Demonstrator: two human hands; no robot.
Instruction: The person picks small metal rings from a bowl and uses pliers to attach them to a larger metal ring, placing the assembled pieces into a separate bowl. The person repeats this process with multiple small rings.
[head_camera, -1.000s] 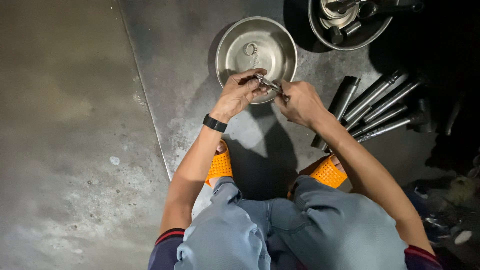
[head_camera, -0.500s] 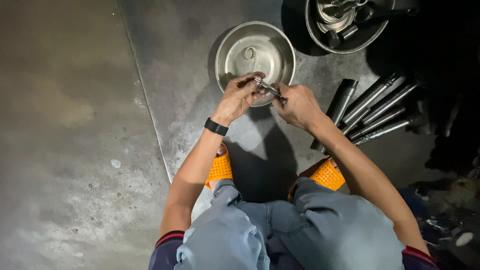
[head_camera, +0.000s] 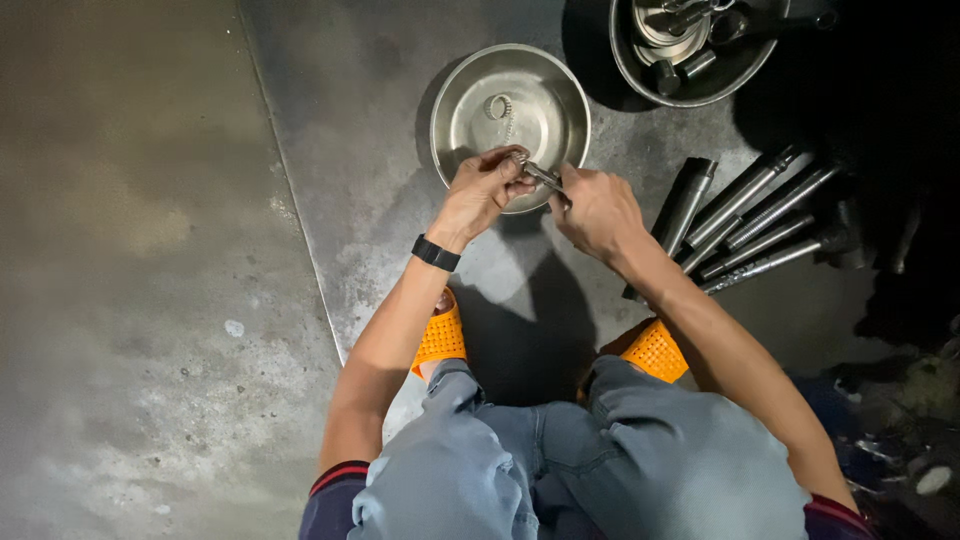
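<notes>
Both your hands close on a small metal part (head_camera: 541, 177): left hand (head_camera: 482, 190) pinches one end, right hand (head_camera: 598, 208) grips the other, over the near rim of the steel bowl (head_camera: 470, 130). A chain (head_camera: 500, 110) lies inside it. At two o'clock sit metal rods (head_camera: 760, 225); at one o'clock, a dark pan (head_camera: 700, 85) of parts.

My left hand (head_camera: 483, 190) and right hand (head_camera: 598, 208) pinch a small metal part (head_camera: 541, 177) over the steel bowl (head_camera: 462, 120) on the floor. Far right: second bowl (head_camera: 640, 75) of parts. Right: metal rods (head_camera: 760, 225). Near: orange sandals (head_camera: 442, 337).
</notes>
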